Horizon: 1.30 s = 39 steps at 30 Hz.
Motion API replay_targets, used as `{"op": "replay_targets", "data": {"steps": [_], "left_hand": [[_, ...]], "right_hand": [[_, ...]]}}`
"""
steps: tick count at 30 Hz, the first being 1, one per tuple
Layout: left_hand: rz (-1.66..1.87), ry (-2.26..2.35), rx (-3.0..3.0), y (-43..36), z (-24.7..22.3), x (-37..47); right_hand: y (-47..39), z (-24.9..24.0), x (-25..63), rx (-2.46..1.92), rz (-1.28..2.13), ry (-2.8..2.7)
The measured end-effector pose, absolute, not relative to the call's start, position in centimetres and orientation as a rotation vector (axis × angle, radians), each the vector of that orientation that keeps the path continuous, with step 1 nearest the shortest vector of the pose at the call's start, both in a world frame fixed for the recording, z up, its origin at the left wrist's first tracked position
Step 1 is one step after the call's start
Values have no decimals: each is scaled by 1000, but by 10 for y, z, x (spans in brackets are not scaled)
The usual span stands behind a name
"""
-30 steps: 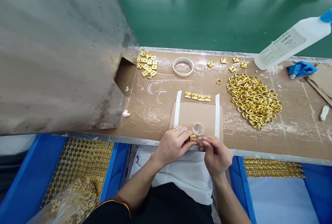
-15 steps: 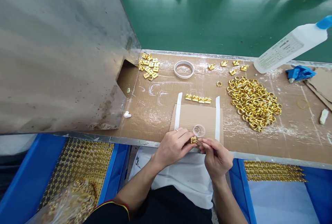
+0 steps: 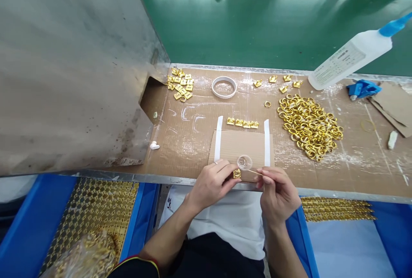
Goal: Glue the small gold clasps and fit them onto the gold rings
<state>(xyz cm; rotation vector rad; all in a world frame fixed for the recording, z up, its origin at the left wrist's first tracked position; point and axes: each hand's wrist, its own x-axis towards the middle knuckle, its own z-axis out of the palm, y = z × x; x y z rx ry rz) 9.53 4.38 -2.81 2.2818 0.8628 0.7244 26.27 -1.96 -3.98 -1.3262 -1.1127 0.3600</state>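
Observation:
My left hand [image 3: 213, 185] pinches a small square gold ornament [image 3: 237, 173] between thumb and fingers, at the front edge of the bench. Between thumb and fingertips, my right hand [image 3: 279, 192] grips a thin stick [image 3: 255, 172], its tip pointing left toward a small clear round dish [image 3: 244, 162]. The tip is apart from the ornament; whether it touches the dish rim I cannot tell. Both hands are over a taped cardboard pad [image 3: 241, 143]. A short row of gold ornaments [image 3: 242, 123] lies just beyond the pad.
A large pile of gold rings [image 3: 310, 125] lies to the right, a cluster of gold pieces [image 3: 180, 84] at the back left. A tape roll [image 3: 224, 87] and a white bottle [image 3: 352, 60] stand behind. A metal box [image 3: 74, 72] bounds the left; blue trays [image 3: 149, 209] sit below.
My right hand has drawn back to the right, moving the stick away from the gold ornament. My left hand keeps hold of the ornament. The whole view has shifted slightly.

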Motion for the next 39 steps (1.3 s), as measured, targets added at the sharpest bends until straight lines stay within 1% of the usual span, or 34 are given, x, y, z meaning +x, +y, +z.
{"op": "replay_targets", "data": {"steps": [6,11,17,20,27,39], "left_hand": [[747,837,2253,45,-29,93],[743,831,2254,44,-31,94],[715,821,2269,45,-31,94],[712,830,2268,45,-30,94],[717,843,2246,45,-27,95],[719,877,2240,44,-29,97]], "right_hand": [[1,-33,268,-1442,116,-1410],[5,-32,267,-1450,115,-1468],[5,-23,270,-1481,235,-1518],[5,-22,270,-1479,277,-1452],[-2,-34,266,-1466,490,-1062],[1,-33,262,-1458,530,-900]]}}
